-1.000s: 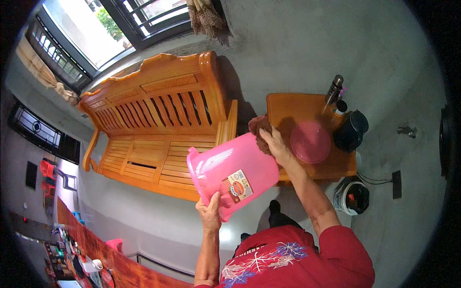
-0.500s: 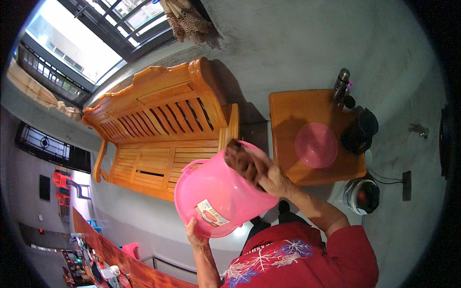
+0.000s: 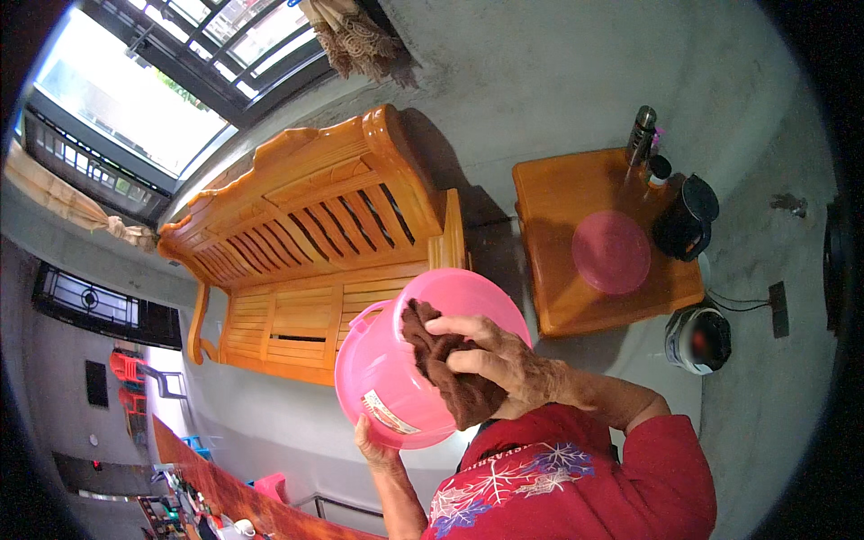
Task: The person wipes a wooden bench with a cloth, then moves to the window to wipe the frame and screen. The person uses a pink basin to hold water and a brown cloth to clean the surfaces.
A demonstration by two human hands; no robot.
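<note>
A pink plastic bucket (image 3: 373,360) is tipped on its side in front of me, its base end toward the upper right and a label on its wall. My left hand (image 3: 376,444) grips the rim at the lower left, thumb on the outside near the label. My right hand (image 3: 504,364) presses a dark brown cloth (image 3: 441,360) onto the bucket's outer wall, fingers bent over the cloth. The cloth hides part of the wall beneath it.
A wooden bench (image 3: 315,243) stands beyond the bucket. To the right, a small wooden table (image 3: 558,198) bears a round pink lid (image 3: 612,254), a black kettle (image 3: 686,220) and a dark flask (image 3: 641,130). A white bucket (image 3: 684,346) sits on the floor beside it.
My right hand has moved with the cloth from the bucket's far end down and toward me along its side. The bucket has turned, showing its round end more.
</note>
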